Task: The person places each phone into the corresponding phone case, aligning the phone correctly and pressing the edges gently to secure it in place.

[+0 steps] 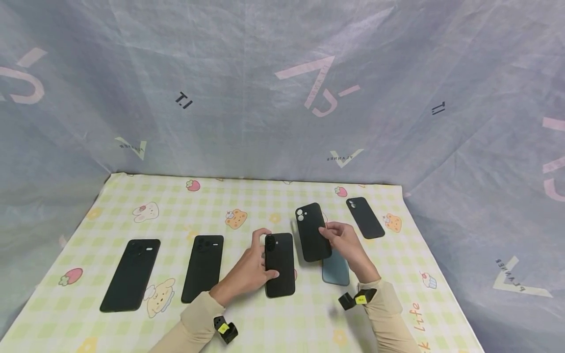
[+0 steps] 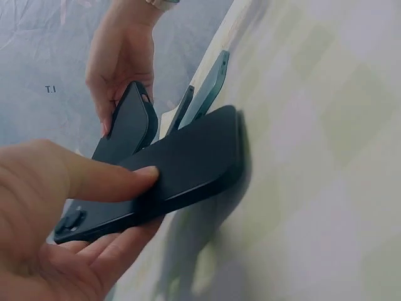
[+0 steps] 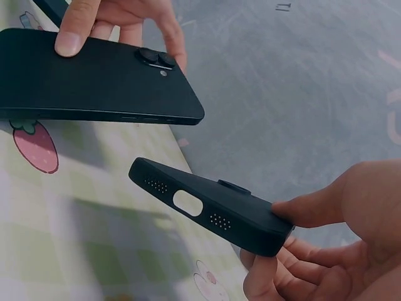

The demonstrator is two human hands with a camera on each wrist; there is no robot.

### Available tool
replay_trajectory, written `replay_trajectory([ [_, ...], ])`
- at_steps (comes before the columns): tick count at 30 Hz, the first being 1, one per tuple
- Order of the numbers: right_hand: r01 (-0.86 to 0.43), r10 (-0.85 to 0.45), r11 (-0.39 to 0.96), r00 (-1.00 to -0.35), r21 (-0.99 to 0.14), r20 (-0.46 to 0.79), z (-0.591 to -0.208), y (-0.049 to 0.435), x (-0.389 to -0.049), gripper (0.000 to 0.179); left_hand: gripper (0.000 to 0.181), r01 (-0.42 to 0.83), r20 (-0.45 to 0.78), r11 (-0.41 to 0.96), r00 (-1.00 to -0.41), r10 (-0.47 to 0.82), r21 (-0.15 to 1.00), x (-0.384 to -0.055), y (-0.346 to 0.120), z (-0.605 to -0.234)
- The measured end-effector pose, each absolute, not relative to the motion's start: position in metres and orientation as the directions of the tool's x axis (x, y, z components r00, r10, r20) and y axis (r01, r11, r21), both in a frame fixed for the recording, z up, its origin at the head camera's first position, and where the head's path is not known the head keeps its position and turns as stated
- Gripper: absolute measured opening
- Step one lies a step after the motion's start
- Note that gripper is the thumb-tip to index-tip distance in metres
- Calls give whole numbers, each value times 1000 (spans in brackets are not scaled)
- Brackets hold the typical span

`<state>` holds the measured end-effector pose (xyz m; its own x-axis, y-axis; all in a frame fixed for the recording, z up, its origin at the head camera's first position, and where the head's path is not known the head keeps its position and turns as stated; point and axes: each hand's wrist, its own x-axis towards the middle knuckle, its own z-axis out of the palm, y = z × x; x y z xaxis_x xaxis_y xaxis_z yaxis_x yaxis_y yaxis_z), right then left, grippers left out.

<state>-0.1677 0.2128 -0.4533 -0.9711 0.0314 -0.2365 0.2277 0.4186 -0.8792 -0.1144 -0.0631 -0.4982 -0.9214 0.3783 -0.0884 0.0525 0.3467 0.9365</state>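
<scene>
Looks like the lining-up stage to me: a black phone [image 1: 280, 267] in one hand, a black case [image 1: 312, 233] in the other, not touching yet. Both are held up over the worktop [image 1: 260, 196], roughly midway between its left and right edges, with the case a bit closer to the back edge. A blue phone or case [image 1: 335, 272] (can't tell which) lies on the cloth partly hidden behind the case.

If the two are meant to go together, I'd say the next move calls for getting the case's hollow side against the phone's back — camera hole to camera bump — before any pressing.

As for the hands, the left hand [image 1: 249, 267] has its thumb flat across the phone's back, fingers curled underneath, so the grip is only as wide as the phone. The right hand [image 1: 348, 242] pinches the case by one side — thumb on the outer back, fingers bent below. Both forearms reach in from the front, angled toward each other.
</scene>
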Motion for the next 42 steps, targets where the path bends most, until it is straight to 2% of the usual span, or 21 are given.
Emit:
replay_trajectory([
  [4, 224, 31, 414, -972, -883, -232, -455, 213, -168, 30, 89, -2, -105, 280, -929, 354, 960, -109, -65, -503],
  [9, 218, 20, 400, -973, -890, -230, -456, 213, -167, 31, 71, 25, -70, 279, -943, 324, 960, -103, -65, -508],
  [18, 215, 23, 406, -974, -888, -225, -460, 213, -168, 26, 77, -52, -116, 213, -946, 301, 976, -96, -60, -510],
  [29, 221, 33, 405, -973, -887, -227, -461, 214, -166, 23, 71, -171, -160, -19, -953, 258, 985, -96, -59, -513],
  [42, 243, 51, 357, -969, -902, -241, -463, 212, -160, 24, 59, -314, -287, -105, -934, 212, 944, -104, -60, -509],
])
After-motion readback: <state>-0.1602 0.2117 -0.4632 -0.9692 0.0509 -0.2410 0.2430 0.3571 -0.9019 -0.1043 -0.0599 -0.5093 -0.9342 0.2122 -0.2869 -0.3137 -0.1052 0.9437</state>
